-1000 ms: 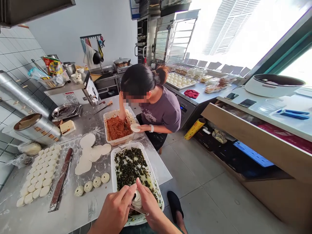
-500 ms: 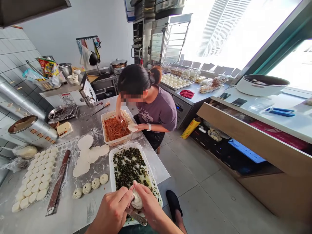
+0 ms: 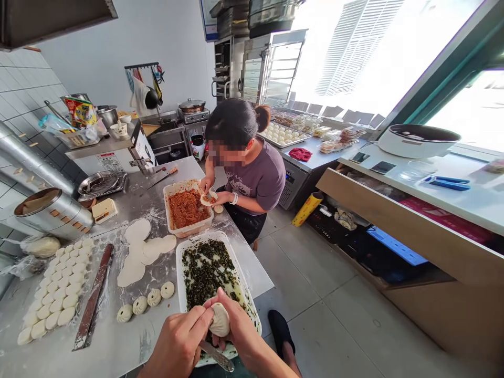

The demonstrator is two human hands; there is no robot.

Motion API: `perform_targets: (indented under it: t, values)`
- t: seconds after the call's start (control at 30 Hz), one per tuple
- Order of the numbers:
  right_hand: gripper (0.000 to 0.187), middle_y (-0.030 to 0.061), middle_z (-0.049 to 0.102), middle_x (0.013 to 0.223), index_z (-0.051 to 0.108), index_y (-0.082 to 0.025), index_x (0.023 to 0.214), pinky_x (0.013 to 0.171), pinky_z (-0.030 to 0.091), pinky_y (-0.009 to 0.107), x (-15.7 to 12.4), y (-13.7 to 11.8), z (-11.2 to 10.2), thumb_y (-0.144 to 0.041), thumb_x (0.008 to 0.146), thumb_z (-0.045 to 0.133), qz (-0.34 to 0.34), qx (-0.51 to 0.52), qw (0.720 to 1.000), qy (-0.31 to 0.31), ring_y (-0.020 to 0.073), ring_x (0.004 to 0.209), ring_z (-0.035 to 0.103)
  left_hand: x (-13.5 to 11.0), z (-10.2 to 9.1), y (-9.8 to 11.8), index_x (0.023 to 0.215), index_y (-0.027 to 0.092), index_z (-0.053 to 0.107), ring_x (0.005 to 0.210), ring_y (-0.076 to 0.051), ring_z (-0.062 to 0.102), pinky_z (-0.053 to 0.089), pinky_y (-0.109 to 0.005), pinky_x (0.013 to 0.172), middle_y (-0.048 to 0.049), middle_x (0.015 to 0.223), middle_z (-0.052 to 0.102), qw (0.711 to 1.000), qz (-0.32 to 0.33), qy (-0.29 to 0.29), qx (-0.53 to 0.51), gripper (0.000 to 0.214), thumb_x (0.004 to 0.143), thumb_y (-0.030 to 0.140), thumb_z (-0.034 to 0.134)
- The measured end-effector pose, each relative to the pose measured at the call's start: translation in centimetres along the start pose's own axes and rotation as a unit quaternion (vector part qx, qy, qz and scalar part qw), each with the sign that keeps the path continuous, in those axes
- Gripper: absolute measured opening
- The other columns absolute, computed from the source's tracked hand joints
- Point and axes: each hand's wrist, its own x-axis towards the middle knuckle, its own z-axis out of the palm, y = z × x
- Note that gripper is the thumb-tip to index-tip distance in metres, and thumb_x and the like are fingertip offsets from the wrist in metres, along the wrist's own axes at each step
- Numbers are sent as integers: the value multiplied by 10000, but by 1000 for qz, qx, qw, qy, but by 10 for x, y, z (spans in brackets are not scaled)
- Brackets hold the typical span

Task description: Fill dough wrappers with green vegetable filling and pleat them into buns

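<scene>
My left hand [image 3: 181,336] is closed, its fingertips pinching the pleated edge of a white dough bun [image 3: 220,320]. A metal utensil [image 3: 217,356] with a patterned end sticks out from under its curled fingers; its other end is hidden. My right hand [image 3: 246,333] cups the bun from the right, thumb up along its side. Both hands are over the near end of a white tray [image 3: 179,262] of chopped dark green filling [image 3: 208,268]. Several pleated buns [image 3: 140,304] sit in a row on the steel table, left of the tray. Flat dough wrappers [image 3: 136,252] lie overlapping behind them.
Across the table a co-worker [image 3: 255,178] holds a wrapper with filling beside a tub [image 3: 189,231] of reddish filling. Rows of dough pieces [image 3: 55,289] and a brown stick [image 3: 93,296] lie at left. An open drawer [image 3: 394,226] juts out at right.
The bun has turned slightly between my hands, and the utensil has dipped a little. The co-worker's hand has moved from the reddish filling to the wrapper, which now has filling on it.
</scene>
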Motion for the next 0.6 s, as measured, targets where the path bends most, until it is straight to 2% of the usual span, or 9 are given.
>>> perform_targets:
  t: [0.1, 0.17, 0.23, 0.3, 0.4, 0.5, 0.6]
  values:
    - [534, -11, 595, 589, 648, -190, 837, 421, 365, 227, -1, -1, 4, -721, 842, 591, -9, 6, 1000, 28, 119, 457, 510, 0, -4, 2, 1180, 166, 576, 655, -160, 637, 544, -273, 580, -57, 884, 672, 1000, -6, 25, -13, 434, 792, 26, 441]
    - [592, -2, 581, 555, 634, -187, 785, 438, 396, 243, 0, 0, 7, -763, 856, 520, 0, 7, 999, 39, 135, 463, 526, -1, -6, 2, 1232, 153, 560, 678, -155, 656, 555, -264, 593, -77, 954, 692, 1000, 9, 22, -4, 461, 807, 30, 433]
    - [618, 9, 599, 558, 649, -187, 827, 446, 403, 252, 0, 0, 9, -774, 875, 464, 6, 0, 1000, 22, 146, 469, 538, -4, -8, 2, 1302, 145, 535, 726, -157, 683, 574, -259, 625, -99, 1029, 706, 1000, 20, 19, 12, 479, 846, 49, 423]
    - [567, 3, 620, 596, 661, -194, 906, 434, 375, 244, 1, 0, 12, -741, 873, 514, -3, -13, 1000, -3, 137, 467, 525, -10, -9, 1, 1296, 146, 547, 757, -164, 699, 585, -259, 646, -103, 1025, 711, 1000, 9, 23, 18, 440, 879, 73, 425]
    - [526, -18, 578, 576, 647, -195, 847, 426, 346, 239, 4, 2, 16, -719, 835, 600, -8, -21, 1000, 5, 125, 462, 495, -17, -12, 0, 1214, 143, 588, 771, -166, 707, 593, -254, 666, -101, 974, 711, 999, -18, 43, 10, 367, 885, 78, 441]
    - [617, -6, 553, 541, 632, -183, 759, 449, 386, 254, 8, 3, 19, -780, 849, 505, -5, -25, 1000, 14, 137, 470, 503, -20, -16, 0, 1251, 141, 579, 764, -154, 709, 597, -243, 669, -111, 1025, 718, 999, -10, 40, 27, 391, 893, 81, 433]
    - [647, 5, 585, 579, 663, -172, 837, 436, 381, 250, 11, 2, 20, -784, 869, 456, -1, -37, 999, -26, 129, 462, 488, -18, -19, 1, 1242, 142, 585, 728, -153, 704, 593, -247, 634, -103, 989, 722, 998, -3, 44, 39, 368, 908, 91, 437]
